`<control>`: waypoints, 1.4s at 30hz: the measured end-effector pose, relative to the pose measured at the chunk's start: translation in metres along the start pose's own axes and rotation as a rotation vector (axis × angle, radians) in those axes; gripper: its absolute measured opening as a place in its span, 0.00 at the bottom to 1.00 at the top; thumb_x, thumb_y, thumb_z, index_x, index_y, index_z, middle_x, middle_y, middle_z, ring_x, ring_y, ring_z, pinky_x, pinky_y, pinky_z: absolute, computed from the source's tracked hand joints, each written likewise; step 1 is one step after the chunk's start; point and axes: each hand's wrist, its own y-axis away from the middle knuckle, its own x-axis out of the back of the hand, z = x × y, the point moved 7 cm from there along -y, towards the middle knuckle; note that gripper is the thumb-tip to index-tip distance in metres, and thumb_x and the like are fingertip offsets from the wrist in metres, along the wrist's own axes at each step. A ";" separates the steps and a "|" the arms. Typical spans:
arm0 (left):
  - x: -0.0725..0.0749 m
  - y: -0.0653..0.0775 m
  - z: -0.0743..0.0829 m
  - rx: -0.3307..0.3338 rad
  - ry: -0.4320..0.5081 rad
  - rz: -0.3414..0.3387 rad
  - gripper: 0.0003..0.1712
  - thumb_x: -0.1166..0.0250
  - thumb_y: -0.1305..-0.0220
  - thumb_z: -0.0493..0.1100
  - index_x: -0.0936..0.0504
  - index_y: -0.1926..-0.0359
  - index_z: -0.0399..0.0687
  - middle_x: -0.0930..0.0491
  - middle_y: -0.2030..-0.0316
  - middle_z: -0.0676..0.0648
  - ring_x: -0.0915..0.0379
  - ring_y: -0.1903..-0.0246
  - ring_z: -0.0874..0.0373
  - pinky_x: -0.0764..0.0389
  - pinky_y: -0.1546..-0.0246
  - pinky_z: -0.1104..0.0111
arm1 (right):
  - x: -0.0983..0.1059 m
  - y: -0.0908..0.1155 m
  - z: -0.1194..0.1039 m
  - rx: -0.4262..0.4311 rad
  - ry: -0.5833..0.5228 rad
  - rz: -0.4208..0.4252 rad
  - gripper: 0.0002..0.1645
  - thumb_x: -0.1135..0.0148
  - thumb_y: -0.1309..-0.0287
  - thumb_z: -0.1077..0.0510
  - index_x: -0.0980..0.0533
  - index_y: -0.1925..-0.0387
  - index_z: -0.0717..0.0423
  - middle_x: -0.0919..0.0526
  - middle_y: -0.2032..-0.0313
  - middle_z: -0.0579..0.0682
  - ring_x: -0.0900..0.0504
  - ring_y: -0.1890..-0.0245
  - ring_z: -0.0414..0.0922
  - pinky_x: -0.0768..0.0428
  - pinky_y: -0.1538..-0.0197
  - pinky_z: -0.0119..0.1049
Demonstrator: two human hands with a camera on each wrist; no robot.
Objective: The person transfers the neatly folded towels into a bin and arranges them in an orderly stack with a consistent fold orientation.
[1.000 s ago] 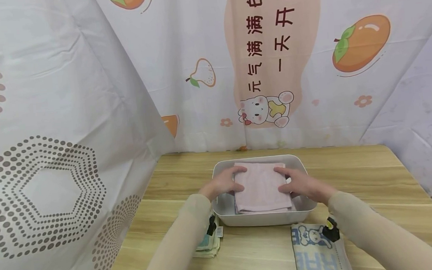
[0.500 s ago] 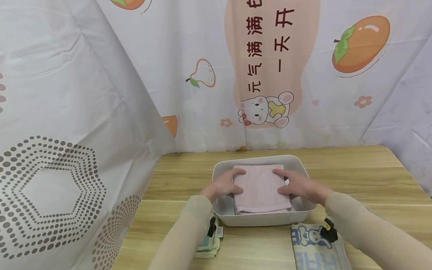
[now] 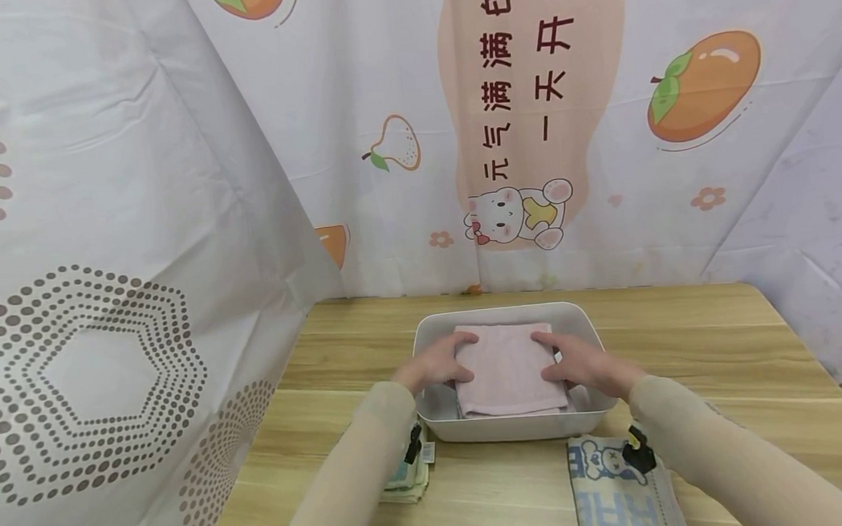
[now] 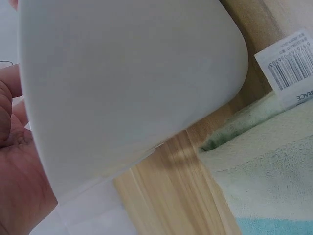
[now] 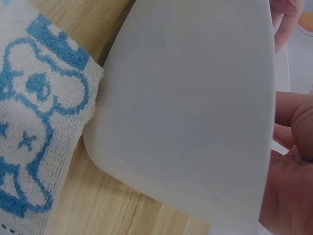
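Observation:
A folded pink towel (image 3: 510, 370) lies inside the white plastic basin (image 3: 511, 429), on top of other folded cloth whose edge peeks out below. My left hand (image 3: 434, 363) holds its left side, with thumb and finger over the edge. On the opposite side my right hand (image 3: 588, 365) grips the towel the same way. Both hands reach in over the basin's rim. In the left wrist view the basin's wall (image 4: 132, 88) covers most of the left hand (image 4: 22, 181). The right wrist view likewise has the wall (image 5: 190, 112) in front of part of the right hand (image 5: 288, 193).
A green and cream towel (image 3: 408, 483) with a paper tag lies left of the basin's front, partly under my left arm. To the right is a white and blue bear-print towel (image 3: 616, 488). Printed curtains (image 3: 381, 80) hang behind the wooden table (image 3: 693, 335).
The pink towel's far edge has shifted slightly toward me inside the basin, and both hands have come down a little with it. The towels on the table have stayed put.

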 end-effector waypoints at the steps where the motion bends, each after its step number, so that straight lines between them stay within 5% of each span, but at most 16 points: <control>1: 0.000 0.000 0.000 0.000 -0.001 0.001 0.38 0.32 0.47 0.33 0.35 0.35 0.52 0.33 0.43 0.45 0.24 0.67 0.56 0.20 0.71 0.66 | 0.000 0.000 0.000 0.000 0.007 0.000 0.43 0.38 0.44 0.63 0.46 0.30 0.54 0.37 0.39 0.62 0.24 0.63 0.47 0.21 0.62 0.38; 16: -0.003 -0.001 0.000 -0.012 -0.054 0.000 0.39 0.34 0.47 0.30 0.36 0.34 0.50 0.33 0.44 0.43 0.25 0.66 0.55 0.20 0.72 0.66 | -0.003 -0.001 0.000 -0.008 0.035 -0.012 0.44 0.37 0.46 0.64 0.46 0.30 0.55 0.37 0.40 0.62 0.24 0.66 0.46 0.24 0.65 0.38; 27: -0.006 -0.005 -0.001 -0.035 -0.178 0.014 0.42 0.33 0.50 0.30 0.38 0.33 0.49 0.32 0.44 0.41 0.24 0.73 0.57 0.21 0.75 0.68 | -0.003 -0.002 0.003 0.007 0.122 -0.007 0.45 0.36 0.47 0.62 0.46 0.30 0.54 0.39 0.36 0.61 0.31 0.52 0.51 0.29 0.52 0.45; 37: -0.006 -0.005 0.001 -0.042 -0.405 0.069 0.45 0.30 0.52 0.35 0.38 0.33 0.50 0.34 0.41 0.40 0.35 0.50 0.52 0.28 0.53 0.63 | -0.006 -0.003 0.006 -0.026 0.143 -0.027 0.48 0.35 0.46 0.61 0.49 0.29 0.54 0.33 0.46 0.59 0.24 0.75 0.45 0.26 0.67 0.40; 42: -0.007 -0.004 0.000 -0.025 -0.449 0.063 0.46 0.30 0.51 0.37 0.40 0.32 0.51 0.38 0.38 0.39 0.39 0.42 0.50 0.33 0.45 0.58 | -0.008 0.000 0.007 -0.021 0.144 -0.041 0.50 0.35 0.47 0.62 0.51 0.29 0.55 0.32 0.49 0.59 0.25 0.77 0.46 0.24 0.71 0.41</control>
